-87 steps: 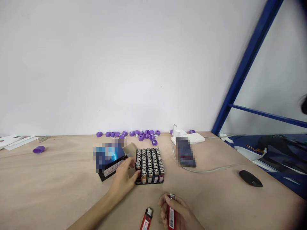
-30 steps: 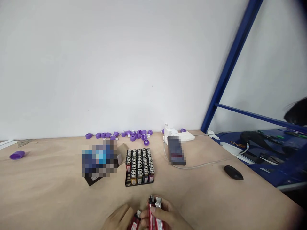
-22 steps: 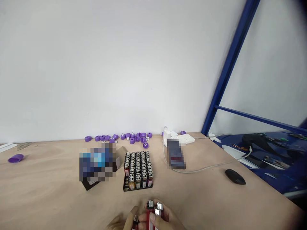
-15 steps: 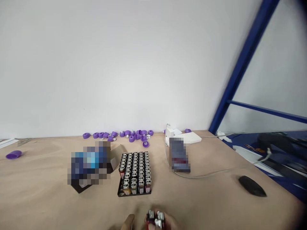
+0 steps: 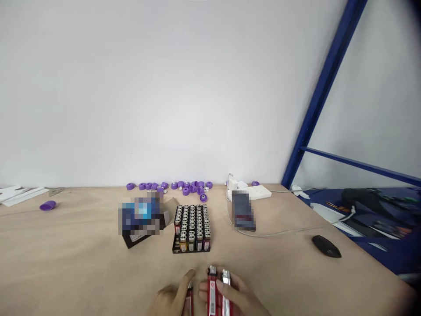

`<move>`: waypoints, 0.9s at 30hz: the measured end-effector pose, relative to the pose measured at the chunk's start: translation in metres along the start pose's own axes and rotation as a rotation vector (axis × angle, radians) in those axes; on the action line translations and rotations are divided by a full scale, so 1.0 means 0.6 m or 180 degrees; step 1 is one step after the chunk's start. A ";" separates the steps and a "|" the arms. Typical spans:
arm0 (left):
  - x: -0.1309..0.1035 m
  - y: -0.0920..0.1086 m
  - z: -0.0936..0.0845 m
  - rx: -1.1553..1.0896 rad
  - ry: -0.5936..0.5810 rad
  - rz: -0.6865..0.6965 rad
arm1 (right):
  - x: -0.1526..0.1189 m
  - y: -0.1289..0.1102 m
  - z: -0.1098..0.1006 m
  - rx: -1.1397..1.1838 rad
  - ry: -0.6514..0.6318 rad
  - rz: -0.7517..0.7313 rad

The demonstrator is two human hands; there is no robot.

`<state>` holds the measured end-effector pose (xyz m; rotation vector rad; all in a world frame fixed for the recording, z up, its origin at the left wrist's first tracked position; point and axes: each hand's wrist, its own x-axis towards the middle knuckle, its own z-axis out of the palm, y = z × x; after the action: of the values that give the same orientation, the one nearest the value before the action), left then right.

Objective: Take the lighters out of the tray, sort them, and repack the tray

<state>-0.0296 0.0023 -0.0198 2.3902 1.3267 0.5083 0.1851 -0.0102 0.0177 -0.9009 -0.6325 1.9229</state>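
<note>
At the bottom of the view, my left hand (image 5: 171,298) is closed on a red lighter (image 5: 190,302), seen only in part beside the thumb. To its right, my right hand (image 5: 241,296) holds red lighters upright. Two of these show: one with a white label (image 5: 212,293) and another with a silver top (image 5: 226,292) under the thumb. Beyond both hands stands a black tray (image 5: 194,251) packed with rows of lighters (image 5: 199,239) in several colours, metal tops up. Its near left corner has vacant slots.
Left of the tray lies a dark box (image 5: 141,237), partly blurred. Purple caps (image 5: 194,188) line the wall, and another purple cap (image 5: 48,205) lies far left. On the right are a phone (image 5: 244,210), a white power strip (image 5: 259,192), a cable (image 5: 279,232) and a black mouse (image 5: 326,246).
The camera view has shifted, and both hands show more fully. Three lighter tops showed in my right hand before; two show now. The red lighter in my left hand has come into clearer view.
</note>
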 end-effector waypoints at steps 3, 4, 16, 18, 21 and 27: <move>-0.005 0.024 -0.021 -0.0121 -0.0052 0.0209 | -0.015 -0.008 0.016 0.0194 0.0008 -0.0074; -0.006 0.032 -0.027 -0.0148 -0.0020 0.0271 | -0.018 -0.009 0.018 0.0205 -0.0009 -0.0069; 0.023 0.070 -0.040 -0.0032 0.0057 0.0153 | 0.003 -0.030 0.008 0.0411 -0.0232 0.0318; 0.026 0.071 -0.042 -0.0039 0.0229 0.0327 | 0.009 -0.028 0.013 0.0436 -0.0194 0.0348; 0.022 0.060 -0.039 -0.0024 0.0599 0.0521 | 0.024 -0.014 0.012 0.0429 -0.0094 0.0384; 0.013 0.016 0.009 0.0321 0.1452 0.1421 | 0.052 0.022 -0.015 0.0105 -0.0286 0.0027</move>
<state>-0.0160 0.0036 -0.0187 2.7728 0.9805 1.1942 0.1752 0.0117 -0.0081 -0.8015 -0.6486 1.9846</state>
